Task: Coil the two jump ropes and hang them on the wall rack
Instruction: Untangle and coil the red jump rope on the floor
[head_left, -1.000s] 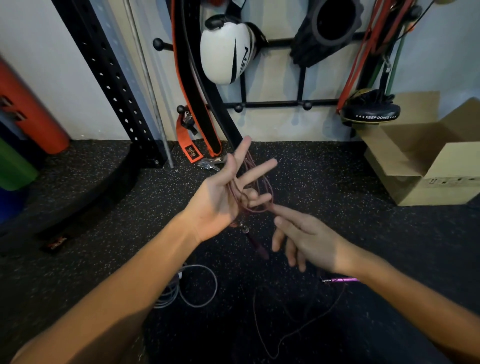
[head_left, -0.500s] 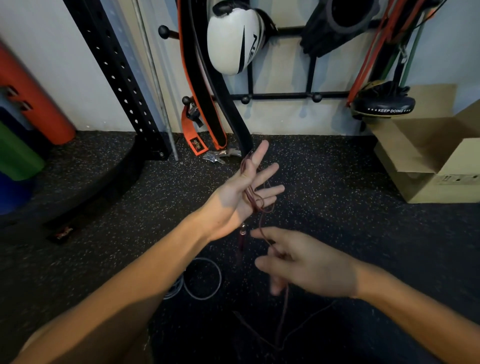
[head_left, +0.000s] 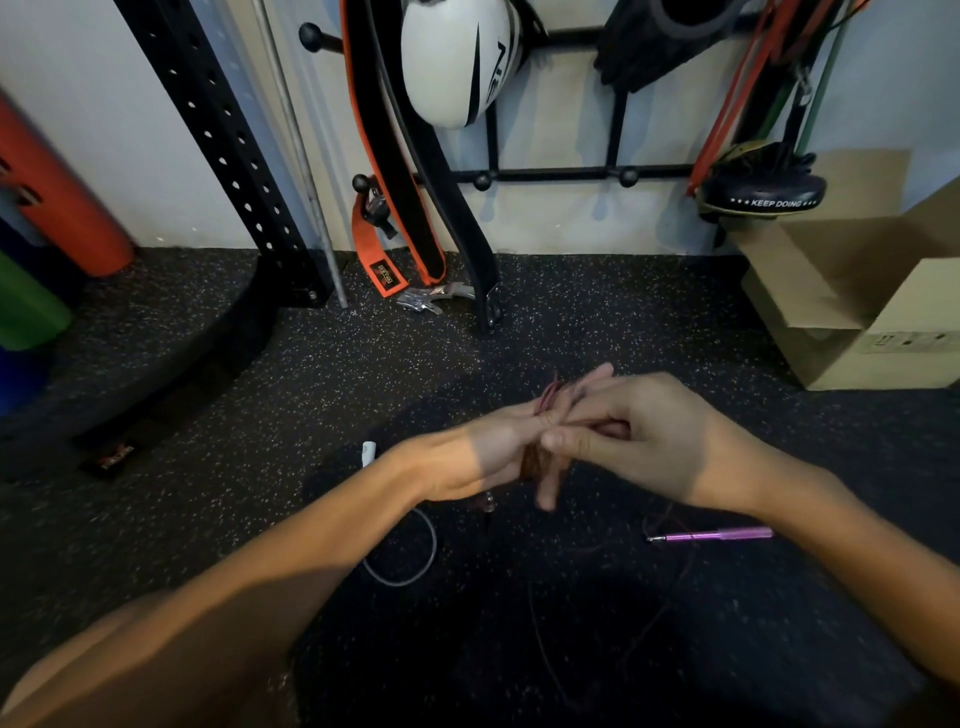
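- Left hand (head_left: 483, 457): held out over the black speckled rubber floor (head_left: 249, 415), with the thin maroon jump rope (head_left: 545, 402) wound round it in several turns. The fingertips (head_left: 597, 375) that poke out past the other hand look straight, not clenched; the rest of the fingers are hidden.
- Right hand (head_left: 654, 436): lies across the left fingers, its own fingers curled in and the thumb tip pressed onto the coil, pinching the cord there.
- Maroon rope, remainder: one dark handle hangs just under the left wrist (blurred, detail unclear). A loose strand trails down to the floor towards the purple metal handle (head_left: 727, 533), which lies flat beneath the right forearm.
- Grey cable jump rope (head_left: 397, 584): on the floor under the left forearm, untouched, one loop showing. Its white handle (head_left: 369, 453) is just beside the left wrist in the picture.
- Black steel wall rack (head_left: 550, 175): ball-tipped pegs, on the wall ahead, well apart from both hands. Neither rope is on it.
- On the rack: a white oval pad with black stripes (head_left: 452, 62), an orange-edged black belt (head_left: 384, 135) reaching the floor, and a black disc lettered "KEEP DOING" (head_left: 763, 195).
- Right of the rack: an open brown cardboard box (head_left: 852, 312).
- Left: a black perforated steel upright (head_left: 223, 140) and an orange foam cylinder (head_left: 62, 197).
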